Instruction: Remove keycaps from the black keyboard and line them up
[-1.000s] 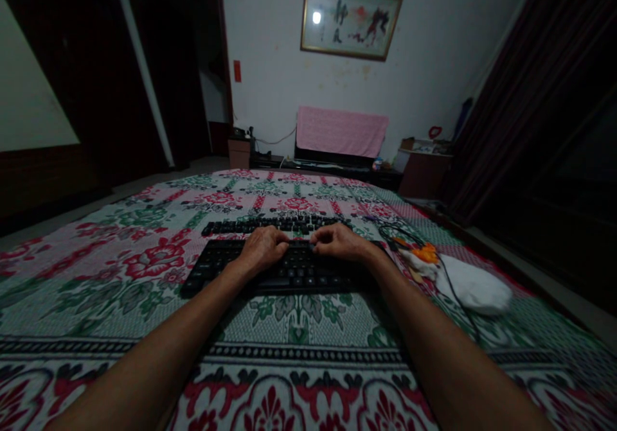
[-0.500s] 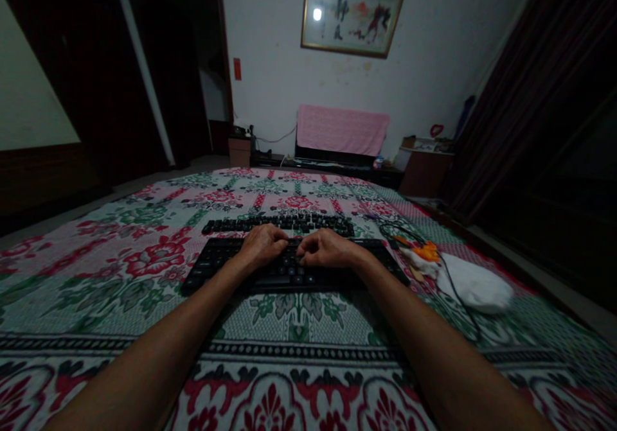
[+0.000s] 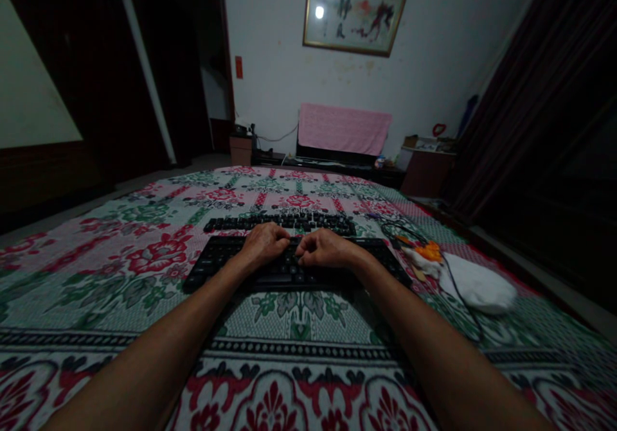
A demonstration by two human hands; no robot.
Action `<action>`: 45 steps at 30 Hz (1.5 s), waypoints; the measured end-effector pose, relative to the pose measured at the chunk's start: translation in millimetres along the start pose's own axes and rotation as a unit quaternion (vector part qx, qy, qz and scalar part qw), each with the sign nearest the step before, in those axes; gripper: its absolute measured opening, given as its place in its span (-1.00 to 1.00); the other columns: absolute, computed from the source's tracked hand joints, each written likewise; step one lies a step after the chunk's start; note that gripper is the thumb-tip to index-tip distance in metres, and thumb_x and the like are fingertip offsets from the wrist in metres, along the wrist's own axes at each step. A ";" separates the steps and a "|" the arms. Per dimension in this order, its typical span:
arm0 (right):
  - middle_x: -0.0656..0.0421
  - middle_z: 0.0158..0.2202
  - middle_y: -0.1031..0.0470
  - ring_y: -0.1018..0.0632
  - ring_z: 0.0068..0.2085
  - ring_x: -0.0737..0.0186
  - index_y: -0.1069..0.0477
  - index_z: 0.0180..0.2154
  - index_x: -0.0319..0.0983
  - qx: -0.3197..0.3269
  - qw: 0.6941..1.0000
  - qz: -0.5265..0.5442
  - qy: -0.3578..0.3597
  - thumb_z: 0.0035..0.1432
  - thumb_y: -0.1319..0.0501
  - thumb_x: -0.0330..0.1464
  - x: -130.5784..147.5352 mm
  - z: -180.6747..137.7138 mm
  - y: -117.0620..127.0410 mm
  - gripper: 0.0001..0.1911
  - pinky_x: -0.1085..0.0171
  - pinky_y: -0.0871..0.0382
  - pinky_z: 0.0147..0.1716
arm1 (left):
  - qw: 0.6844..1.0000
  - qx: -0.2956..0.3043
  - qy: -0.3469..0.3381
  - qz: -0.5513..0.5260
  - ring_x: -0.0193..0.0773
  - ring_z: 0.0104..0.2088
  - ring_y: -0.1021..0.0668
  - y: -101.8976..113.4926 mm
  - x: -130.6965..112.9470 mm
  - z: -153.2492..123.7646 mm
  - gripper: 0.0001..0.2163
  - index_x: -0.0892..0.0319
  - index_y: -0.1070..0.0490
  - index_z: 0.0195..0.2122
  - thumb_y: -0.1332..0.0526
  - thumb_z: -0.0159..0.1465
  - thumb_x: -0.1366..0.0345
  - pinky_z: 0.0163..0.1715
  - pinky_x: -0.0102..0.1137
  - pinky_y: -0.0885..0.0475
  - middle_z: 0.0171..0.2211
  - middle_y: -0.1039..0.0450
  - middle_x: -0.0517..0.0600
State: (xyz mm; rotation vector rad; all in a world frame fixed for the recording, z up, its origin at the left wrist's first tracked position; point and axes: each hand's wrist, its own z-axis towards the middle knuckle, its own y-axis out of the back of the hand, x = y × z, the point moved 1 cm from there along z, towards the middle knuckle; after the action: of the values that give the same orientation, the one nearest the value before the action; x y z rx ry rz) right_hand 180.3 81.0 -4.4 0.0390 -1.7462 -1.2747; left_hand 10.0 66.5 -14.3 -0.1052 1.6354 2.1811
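A black keyboard [image 3: 205, 267] lies flat on the flowered cloth [image 3: 299, 315] in front of me. Over its upper middle, my left hand [image 3: 264, 243] is closed, fingers curled with the thumb against them. Just to the right, my right hand [image 3: 322, 248] makes a pinch low above the keys, thumb and forefinger bent together. Whatever sits in either set of fingertips is too small or hidden to name. Beyond the keyboard, black keycaps [image 3: 226, 224] are spread on the cloth in a long band. Both wrists cover part of the keyboard.
To the right lie a white cloth bundle [image 3: 477, 283], an orange item [image 3: 428, 250] and a black cable [image 3: 456, 283]. A pink towel [image 3: 344, 128] drapes over something by the far wall, under a framed picture [image 3: 355, 15]. Dark curtains [image 3: 506, 90] hang at right.
The view has shifted very slightly. Both hands keep nearly the same places over the keyboard, with only a tiny movement in the right fingers.
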 end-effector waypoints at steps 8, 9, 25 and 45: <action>0.25 -0.53 -0.43 -0.35 -0.53 0.44 -0.45 -0.41 -0.28 -0.001 0.999 -0.031 -0.026 -0.21 -0.17 -0.37 2.4 1.9 -1.3 -0.79 0.48 -0.14 -0.59 | 1.000 0.005 0.002 -0.008 -0.27 -0.27 -0.46 0.5 -1.0 -0.7 -0.74 0.07 -0.49 -0.31 -0.06 0.04 0.25 -0.30 -0.47 -0.30 -0.31 -0.48 -0.05; 0.25 -0.53 -0.43 -0.36 -0.53 0.44 -0.45 -0.41 -0.28 -0.005 0.999 -0.029 -0.028 -0.21 -0.18 -0.36 2.7 2.2 -1.6 -0.78 0.48 -0.14 -0.59 | 1.000 0.006 0.007 -0.009 -0.27 -0.27 -0.46 0.6 -1.2 -0.6 -0.74 0.07 -0.49 -0.32 -0.06 0.04 0.24 -0.30 -0.47 -0.29 -0.32 -0.48 -0.06; 0.30 -0.60 -0.39 -0.30 -0.57 0.47 -0.46 -0.45 -0.30 0.025 0.996 0.057 -0.057 -0.33 -0.29 -0.31 -5.2 5.7 1.4 -0.72 0.45 -0.13 -0.59 | 0.981 0.164 -0.029 -0.100 -0.33 -0.42 -0.43 13.1 -7.8 -1.3 -0.60 0.13 -0.45 -0.27 -0.20 -0.13 0.08 -0.52 -0.53 -0.22 -0.47 -0.43 -0.11; 0.29 -0.65 -0.32 -0.24 -0.62 0.50 -0.47 -0.45 -0.32 0.038 0.995 0.085 -0.038 -0.15 -0.19 -0.29 -2.5 2.4 3.0 -0.77 0.46 -0.08 -0.64 | 0.977 0.169 0.015 -0.131 -0.34 -0.45 -0.43 6.7 -10.2 1.3 -0.67 0.12 -0.45 -0.31 -0.19 -0.14 0.17 -0.54 -0.54 -0.25 -0.47 -0.43 -0.12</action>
State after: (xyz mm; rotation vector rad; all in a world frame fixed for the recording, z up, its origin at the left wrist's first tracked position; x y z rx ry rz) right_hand 181.4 85.5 -3.8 -0.1133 -1.8220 -1.0979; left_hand 17.1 63.4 -4.7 -0.2405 1.8667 1.6906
